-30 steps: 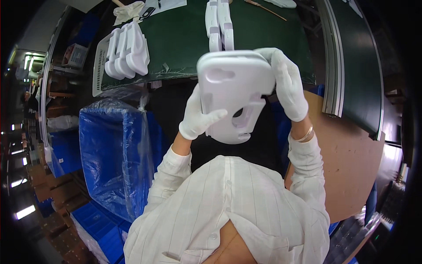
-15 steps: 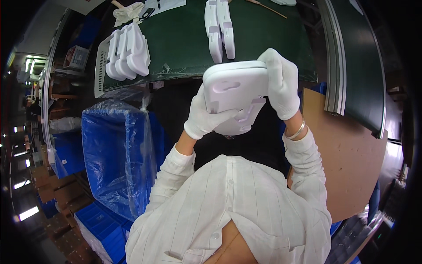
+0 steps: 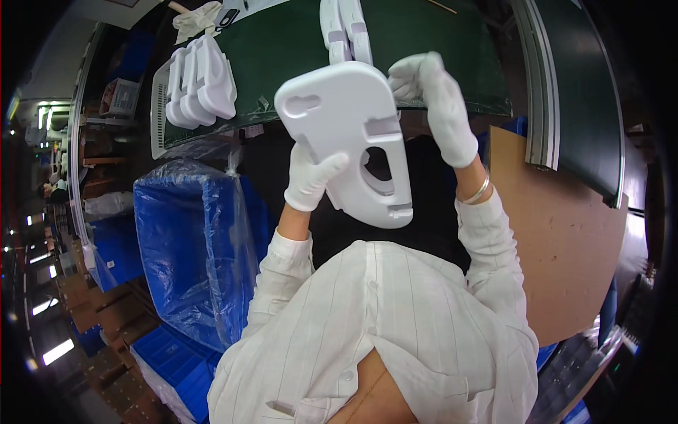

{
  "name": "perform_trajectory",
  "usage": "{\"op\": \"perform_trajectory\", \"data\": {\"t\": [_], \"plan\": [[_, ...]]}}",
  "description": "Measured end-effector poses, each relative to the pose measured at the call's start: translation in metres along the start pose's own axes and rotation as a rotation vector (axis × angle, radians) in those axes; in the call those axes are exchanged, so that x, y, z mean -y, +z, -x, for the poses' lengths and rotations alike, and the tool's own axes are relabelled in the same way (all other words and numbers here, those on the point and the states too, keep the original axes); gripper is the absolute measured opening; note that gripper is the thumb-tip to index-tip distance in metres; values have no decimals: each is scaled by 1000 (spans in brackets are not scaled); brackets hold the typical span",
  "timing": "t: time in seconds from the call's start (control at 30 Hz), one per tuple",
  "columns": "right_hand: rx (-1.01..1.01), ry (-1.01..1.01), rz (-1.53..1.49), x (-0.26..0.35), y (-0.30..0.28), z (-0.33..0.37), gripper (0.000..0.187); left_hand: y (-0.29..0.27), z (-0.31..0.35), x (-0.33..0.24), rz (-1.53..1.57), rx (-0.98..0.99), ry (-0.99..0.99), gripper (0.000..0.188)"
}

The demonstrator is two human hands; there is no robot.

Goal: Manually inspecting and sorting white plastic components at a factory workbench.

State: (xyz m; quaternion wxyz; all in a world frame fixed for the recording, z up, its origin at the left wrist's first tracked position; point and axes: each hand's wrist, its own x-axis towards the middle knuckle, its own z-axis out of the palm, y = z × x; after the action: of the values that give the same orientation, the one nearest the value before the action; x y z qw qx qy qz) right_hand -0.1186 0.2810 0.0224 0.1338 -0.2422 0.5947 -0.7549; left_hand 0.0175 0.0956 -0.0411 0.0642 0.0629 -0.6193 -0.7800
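Left hand (image 3: pixel 307 180) pinching a white plastic piece (image 3: pixel 346 116) just above the middle of the frame.
Its thumb presses the near face at the left edge, the other fingers hidden behind; the right hand (image 3: pixel 445 106) is empty, fingers half bent, just beside the upper right edge, contact unclear. The piece looks light, stiff and hard to break, but its smooth skin may slide under gloves and could scuff; the side edges, or the rim of the oval hole, seem the best hold. No brand, label or writing can be read on it. Beyond, a pair of white pieces (image 3: pixel 344 32) lies on the green desk (image 3: pixel 452 56) at top centre; more white parts (image 3: pixel 201 85) line a basket (image 3: pixel 157 124), upper left.
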Motion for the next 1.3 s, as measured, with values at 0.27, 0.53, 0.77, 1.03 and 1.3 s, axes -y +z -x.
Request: {"op": "perform_trajectory", "data": {"t": [0.27, 0.53, 0.77, 1.03, 1.3], "plan": [[354, 346, 49, -6, 10, 42, 54, -12, 2, 4, 191, 13, -7, 67], [190, 341, 151, -8, 20, 50, 45, -3, -2, 4, -77, -172, 122, 74], [138, 288, 227, -11, 30, 49, 52, -4, -10, 11, -64, -206, 185, 80], [266, 438, 362, -17, 30, 79, 53, -11, -13, 15, 244, -353, 137, 84], [217, 357, 326, -18, 36, 79, 47, -18, -16, 6, -44, -384, 366, 90]]}}
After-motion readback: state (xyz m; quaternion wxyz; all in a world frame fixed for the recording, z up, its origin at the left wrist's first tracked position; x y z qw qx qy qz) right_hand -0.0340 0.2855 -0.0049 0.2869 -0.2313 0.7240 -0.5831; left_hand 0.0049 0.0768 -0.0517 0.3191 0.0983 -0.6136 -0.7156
